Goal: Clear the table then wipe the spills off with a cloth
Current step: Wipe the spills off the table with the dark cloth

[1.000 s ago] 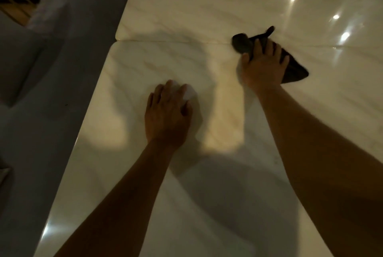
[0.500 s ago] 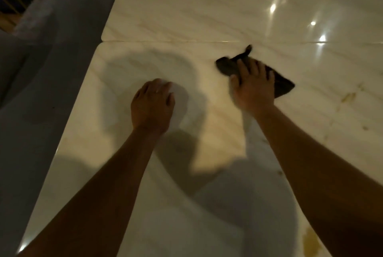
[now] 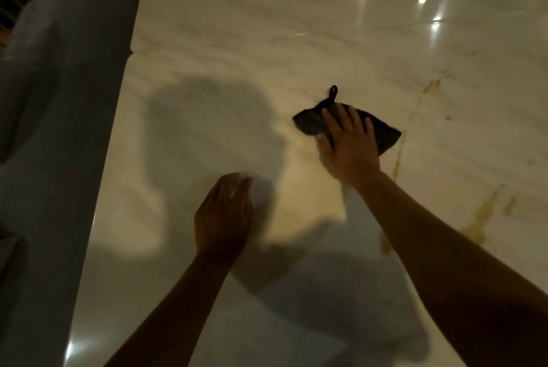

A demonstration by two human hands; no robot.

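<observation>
A dark cloth (image 3: 382,132) with a small hanging loop lies flat on the glossy white marble table (image 3: 237,40). My right hand (image 3: 347,144) presses down on the cloth with straight, spread fingers. My left hand (image 3: 222,215) rests flat on the tabletop, nearer to me and to the left, with something pale and blurred by its fingertips. Yellow-brown spills (image 3: 477,221) streak the table to the right of the cloth, and a thin line of spill (image 3: 398,153) runs down from the cloth's right corner.
A grey upholstered seat (image 3: 59,129) stands along the table's left edge. A seam crosses the tabletop beyond the cloth. Ceiling lights glint on the far right of the marble. My own shadow darkens the table's middle.
My right hand has slid the cloth toward me and to the right, closer to the spills. The view has swung right, bringing more stains into sight. My left hand has stayed flat on the table.
</observation>
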